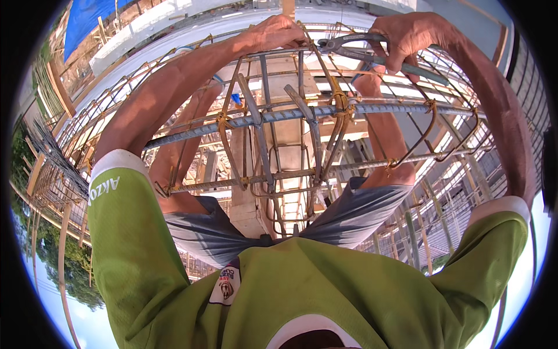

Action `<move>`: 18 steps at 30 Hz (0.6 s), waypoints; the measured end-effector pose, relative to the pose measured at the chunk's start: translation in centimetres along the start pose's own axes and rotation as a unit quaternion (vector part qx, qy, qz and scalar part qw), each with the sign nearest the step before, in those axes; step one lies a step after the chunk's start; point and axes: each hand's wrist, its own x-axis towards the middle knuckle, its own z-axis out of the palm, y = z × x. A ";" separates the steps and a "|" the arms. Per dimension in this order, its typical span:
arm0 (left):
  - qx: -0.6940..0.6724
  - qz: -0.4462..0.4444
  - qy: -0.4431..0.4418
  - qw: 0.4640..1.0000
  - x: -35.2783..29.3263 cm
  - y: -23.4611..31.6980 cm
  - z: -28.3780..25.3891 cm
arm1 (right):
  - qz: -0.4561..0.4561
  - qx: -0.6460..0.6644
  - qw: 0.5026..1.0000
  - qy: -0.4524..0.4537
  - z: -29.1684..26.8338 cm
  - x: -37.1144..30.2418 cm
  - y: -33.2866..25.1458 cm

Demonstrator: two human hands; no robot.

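My right hand (410, 36) is closed around a pair of tying pincers (354, 53), with one handle running out past the fingers to the right. The pincers' jaws point left, close beside a rusty stirrup (330, 78) of the rebar cage. Just left of those jaws, my left hand (280, 32) pinches at the top bar of the cage; whatever is between its fingertips is too small to tell. Nearer to me, a thick ribbed rebar (383, 109) crosses from side to side. Twisted tie wire (222, 121) binds it to the bent stirrups.
My legs stand among the bars, either side of the cage's middle. Below lies wooden formwork (244, 205). Two cut bar ends (296, 99) stick up near the centre. Bundled rods and poles (64, 250) stand at left, a blue tarp (87, 23) far left, more rebar mesh at right.
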 end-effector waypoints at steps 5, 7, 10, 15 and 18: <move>0.163 -0.049 0.087 0.982 -1.6 1.3 -4.2 | -0.031 -0.123 0.989 0.072 1.4 -1.1 -0.5; 0.206 -0.047 0.113 0.971 -1.8 5.4 -5.1 | -0.064 -0.197 0.971 0.118 1.8 -1.0 0.4; 0.203 0.033 0.146 0.968 -4.9 9.7 -4.9 | -0.128 -0.322 0.928 0.135 2.4 0.2 0.6; 0.188 -0.030 0.132 0.973 -12.5 15.8 -4.7 | -0.135 -0.581 0.744 0.301 4.2 -0.8 1.7; 0.169 -0.057 0.125 0.976 -17.8 16.1 -4.3 | -0.153 -0.591 0.690 0.390 3.8 -0.5 2.7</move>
